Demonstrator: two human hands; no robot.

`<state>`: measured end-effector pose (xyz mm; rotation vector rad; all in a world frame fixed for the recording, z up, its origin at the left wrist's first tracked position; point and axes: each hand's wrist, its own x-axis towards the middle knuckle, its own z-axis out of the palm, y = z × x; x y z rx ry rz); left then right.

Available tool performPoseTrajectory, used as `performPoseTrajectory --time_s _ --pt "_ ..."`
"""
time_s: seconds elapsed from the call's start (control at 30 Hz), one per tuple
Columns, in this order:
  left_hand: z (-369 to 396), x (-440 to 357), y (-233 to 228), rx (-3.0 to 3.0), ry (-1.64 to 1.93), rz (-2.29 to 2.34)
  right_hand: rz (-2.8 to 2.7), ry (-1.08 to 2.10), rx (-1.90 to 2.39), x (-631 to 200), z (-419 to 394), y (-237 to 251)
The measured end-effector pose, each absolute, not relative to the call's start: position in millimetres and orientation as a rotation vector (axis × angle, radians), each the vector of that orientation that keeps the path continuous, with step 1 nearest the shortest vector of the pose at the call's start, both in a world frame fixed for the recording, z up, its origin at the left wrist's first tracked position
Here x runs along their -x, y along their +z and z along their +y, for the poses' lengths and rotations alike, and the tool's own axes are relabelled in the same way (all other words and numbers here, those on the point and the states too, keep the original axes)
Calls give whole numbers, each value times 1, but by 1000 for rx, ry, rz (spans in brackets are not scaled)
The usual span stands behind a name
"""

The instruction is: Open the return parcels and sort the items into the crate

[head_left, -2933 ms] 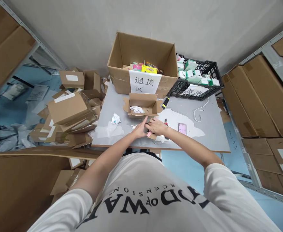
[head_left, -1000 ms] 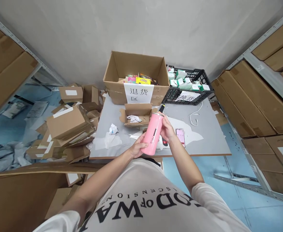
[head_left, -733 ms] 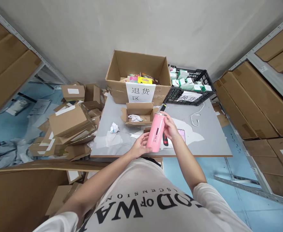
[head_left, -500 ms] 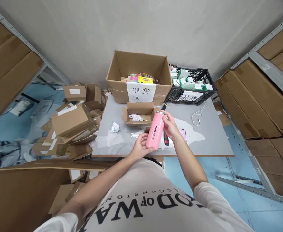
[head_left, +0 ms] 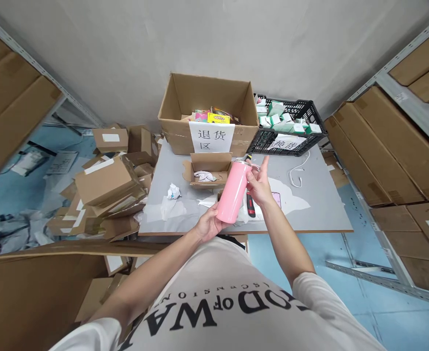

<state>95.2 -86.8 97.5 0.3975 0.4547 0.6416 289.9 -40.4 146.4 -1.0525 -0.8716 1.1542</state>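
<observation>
Turning the pink bottle (head_left: 232, 191) goes best with the left hand (head_left: 207, 225) cupping its base firmly while the right hand (head_left: 258, 184), fingers half-open, steadies the top.

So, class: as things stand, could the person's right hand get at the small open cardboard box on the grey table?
Probably yes: right hand only rests against the pink bottle, and small open cardboard box lies unobstructed just beyond.

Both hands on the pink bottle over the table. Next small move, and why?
Probably turn the pink bottle a little further about its long axis. The left hand cups its base, the right hand rests near the top with the index finger lifted off, and the side facing the camera shows plain pink, no print.
</observation>
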Motion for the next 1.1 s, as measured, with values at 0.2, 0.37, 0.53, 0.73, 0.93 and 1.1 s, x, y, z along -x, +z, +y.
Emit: performPoseTrajectory --time_s 0.2,0.37,0.53,0.73,0.93,1.1 --pt "-88 -95 92 -370 652 410 -772 1082 1045 -285 -44 135" --pt "-89 -94 89 -295 580 370 -770 1288 951 -290 -49 136" --pt "-87 -95 89 -250 500 357 -774 1341 923 -291 -49 138" --pt "-88 -101 92 -420 614 541 -713 1234 1028 -295 -46 138" --pt "-91 -103 88 -590 763 722 -758 1222 1104 -296 -48 144" --pt "-92 -99 84 -504 686 621 -775 1330 1042 -297 -50 148"
